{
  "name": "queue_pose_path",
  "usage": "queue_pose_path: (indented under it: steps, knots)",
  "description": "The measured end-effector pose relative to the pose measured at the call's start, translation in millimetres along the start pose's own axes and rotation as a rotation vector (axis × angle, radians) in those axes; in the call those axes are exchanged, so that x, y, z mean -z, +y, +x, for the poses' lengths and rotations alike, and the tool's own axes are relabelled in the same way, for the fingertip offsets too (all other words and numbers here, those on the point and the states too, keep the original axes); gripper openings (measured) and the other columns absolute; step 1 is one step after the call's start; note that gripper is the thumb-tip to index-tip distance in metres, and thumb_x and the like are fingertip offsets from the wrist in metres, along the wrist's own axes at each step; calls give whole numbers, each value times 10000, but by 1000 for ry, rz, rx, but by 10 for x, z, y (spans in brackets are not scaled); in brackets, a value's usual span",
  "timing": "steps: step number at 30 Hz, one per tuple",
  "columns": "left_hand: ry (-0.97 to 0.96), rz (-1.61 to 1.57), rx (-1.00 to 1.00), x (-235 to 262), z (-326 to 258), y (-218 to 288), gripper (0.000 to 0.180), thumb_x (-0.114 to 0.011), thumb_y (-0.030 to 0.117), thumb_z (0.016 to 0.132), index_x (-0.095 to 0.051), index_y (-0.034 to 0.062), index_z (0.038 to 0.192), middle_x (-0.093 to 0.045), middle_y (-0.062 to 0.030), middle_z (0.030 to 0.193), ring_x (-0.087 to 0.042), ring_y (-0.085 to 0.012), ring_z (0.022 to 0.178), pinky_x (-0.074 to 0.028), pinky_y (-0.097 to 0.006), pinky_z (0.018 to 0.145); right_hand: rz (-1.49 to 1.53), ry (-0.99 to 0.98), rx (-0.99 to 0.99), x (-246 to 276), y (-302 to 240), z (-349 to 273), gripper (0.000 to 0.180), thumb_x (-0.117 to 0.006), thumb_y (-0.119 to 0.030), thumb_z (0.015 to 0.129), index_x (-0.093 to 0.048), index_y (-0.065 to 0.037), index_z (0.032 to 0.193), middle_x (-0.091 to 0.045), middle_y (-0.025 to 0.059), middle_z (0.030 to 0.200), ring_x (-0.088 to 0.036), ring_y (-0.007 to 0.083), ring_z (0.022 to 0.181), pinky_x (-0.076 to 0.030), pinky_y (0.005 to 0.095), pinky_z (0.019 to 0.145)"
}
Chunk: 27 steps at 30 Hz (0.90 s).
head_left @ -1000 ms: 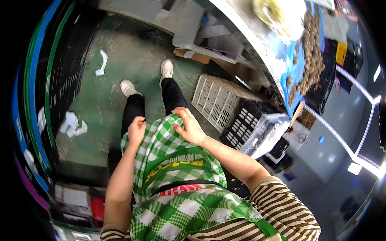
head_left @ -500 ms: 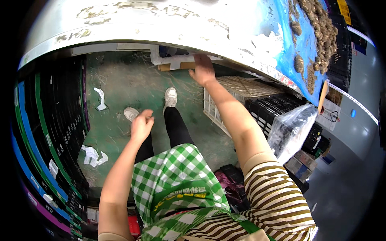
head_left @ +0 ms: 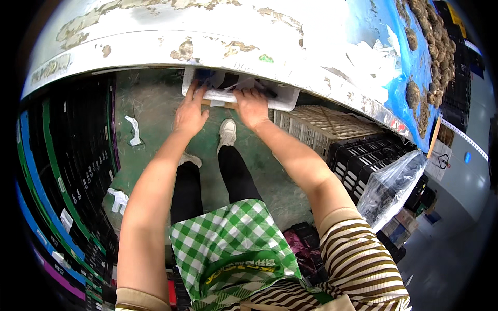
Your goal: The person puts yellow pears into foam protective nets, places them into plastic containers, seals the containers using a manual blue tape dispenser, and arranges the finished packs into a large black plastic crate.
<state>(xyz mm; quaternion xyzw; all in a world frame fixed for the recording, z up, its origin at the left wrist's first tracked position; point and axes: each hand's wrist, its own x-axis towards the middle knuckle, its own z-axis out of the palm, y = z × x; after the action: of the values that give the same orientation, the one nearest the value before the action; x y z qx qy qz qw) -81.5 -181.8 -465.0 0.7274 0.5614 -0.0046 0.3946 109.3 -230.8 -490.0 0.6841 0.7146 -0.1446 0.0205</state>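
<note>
A white foam box [head_left: 282,102] sticks out from under the table's near edge, its inside partly hidden by the tabletop. Dark and bluish things and clear plastic show inside it, too covered to name. My left hand [head_left: 191,113] has its fingers hooked over the left part of the box's near rim, thumb apart. Over the middle of the same rim my right hand [head_left: 252,109] is curled, fingertips inside. A strip of brown cardboard [head_left: 226,104] shows just below the rim between both hands.
The white table [head_left: 155,46] spans the far side, with brown muddy round lumps [head_left: 436,57] on blue sheeting at right. Stacked black crates [head_left: 78,145] line the left. A beige crate [head_left: 321,124] and a black crate [head_left: 358,155] stand right. White scraps [head_left: 133,130] lie on the floor.
My left hand has moved up from above the floor onto the box's rim. My right hand has shifted slightly nearer along with the box, which now shows more from under the table.
</note>
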Motion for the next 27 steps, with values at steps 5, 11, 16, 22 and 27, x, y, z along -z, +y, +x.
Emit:
queue_pose_path:
  steps: [5,11,16,22,27]
  knots:
    - [74,11,-84,0,-38,70,580,-663,124,726,-408,12,1235,-434,-228,1217,-462,-400,1097,-414,-437,914,653,-241,-262,-478,398,395,424,-518,-413,856,-575,-79,1111,-565,171,1128,-511,312,1057,-378,388,926]
    - [-21,44,5,-23,-30,35,657,-661,86,721,-361,115,1304,-253,-89,1427,-386,-311,1224,-394,-387,982,432,-96,-294,-692,825,783,427,-528,-412,849,-571,-77,1111,-567,170,1120,-514,313,1053,-381,387,920]
    - [1,17,-17,-23,-39,8,652,-658,68,714,-369,131,1295,-257,-89,1426,-380,-316,1229,-392,-388,983,370,-13,-420,-255,1372,298,430,-537,-411,843,-569,-75,1110,-569,170,1113,-516,314,1050,-383,387,916]
    - [-20,22,18,-43,-45,4,661,-658,67,712,-361,123,1300,-250,-128,1429,-370,-329,1235,-380,-385,995,334,22,-595,203,1808,-499,434,-547,-409,836,-566,-73,1110,-572,170,1106,-518,315,1046,-386,387,910]
    - [-37,30,21,-33,-38,-20,649,-660,88,719,-363,108,1295,-287,-144,1402,-383,-342,1216,-380,-392,989,346,30,-653,237,1845,-734,437,-556,-408,830,-563,-72,1110,-574,169,1099,-520,316,1043,-389,386,905]
